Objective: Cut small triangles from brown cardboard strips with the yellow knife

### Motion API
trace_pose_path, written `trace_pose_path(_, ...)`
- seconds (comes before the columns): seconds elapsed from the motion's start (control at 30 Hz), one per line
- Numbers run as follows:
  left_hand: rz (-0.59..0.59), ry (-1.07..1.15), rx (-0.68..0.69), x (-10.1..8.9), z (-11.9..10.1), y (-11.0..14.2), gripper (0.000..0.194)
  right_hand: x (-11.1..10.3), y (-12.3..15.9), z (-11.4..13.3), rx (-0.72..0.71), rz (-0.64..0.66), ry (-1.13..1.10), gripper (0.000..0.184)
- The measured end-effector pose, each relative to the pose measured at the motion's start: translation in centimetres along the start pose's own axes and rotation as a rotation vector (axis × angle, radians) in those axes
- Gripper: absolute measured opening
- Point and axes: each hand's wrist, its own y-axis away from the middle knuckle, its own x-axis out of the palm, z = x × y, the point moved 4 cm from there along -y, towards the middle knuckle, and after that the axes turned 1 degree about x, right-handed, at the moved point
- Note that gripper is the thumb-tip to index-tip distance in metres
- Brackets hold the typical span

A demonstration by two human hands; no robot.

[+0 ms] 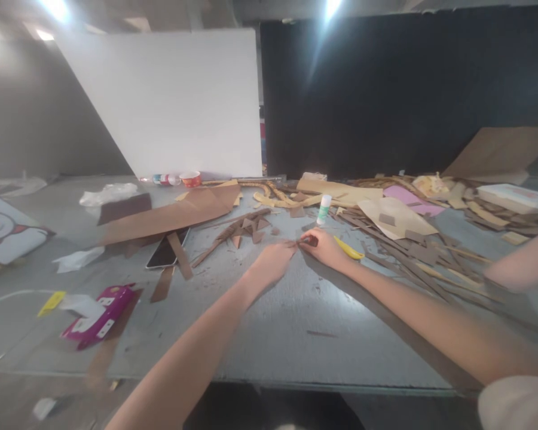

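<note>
Over the middle of the grey table, my left hand (275, 261) and my right hand (323, 246) meet at their fingertips. Both are closed in a pinch, and whatever sits between the fingers is too small and blurred to name. Just behind my right hand stands a glue stick (324, 209) with a white top and green label. A curved yellow object (349, 248) lies by my right wrist. Beyond my left hand is a loose pile of small brown paper triangles (251, 229). A thin brown strip (321, 334) rests on the table between my forearms.
Brown strips (403, 275) and paper scraps cover the right side, where another person's arm (524, 260) reaches in. At left lie a long brown sheet (174, 214), a phone (162, 252) and a purple tissue pack (112, 307). A red cup (190, 178) stands at the back.
</note>
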Motion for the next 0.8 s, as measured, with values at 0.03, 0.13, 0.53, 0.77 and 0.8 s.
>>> trace_pose_path(0.03, -0.001, 0.008, 0.005, 0.0, 0.0, 0.0, 0.050, 0.0, -0.1, 0.0, 0.023, 0.003, 0.020, 0.013)
trace_pose_path(0.13, -0.009, 0.019, 0.011, 0.1, 0.1, -0.1, 0.052, 0.0, -0.2, 0.1, 0.074, 0.011, 0.084, 0.010)
trace_pose_path(0.53, 0.033, -0.062, -0.013, -0.3, -1.0, 0.1, 0.056, -0.6, 0.3, 1.1, -0.039, 0.008, 0.148, 0.010)
trace_pose_path(0.77, 0.025, -0.042, -0.017, -0.4, -0.8, 0.1, 0.059, -0.9, 0.2, 1.2, -0.056, 0.057, 0.051, 0.010)
trace_pose_path(0.8, 0.027, -0.036, -0.009, -0.3, -0.7, 0.1, 0.060, -0.9, 0.2, 1.2, -0.068, 0.063, 0.045, 0.011)
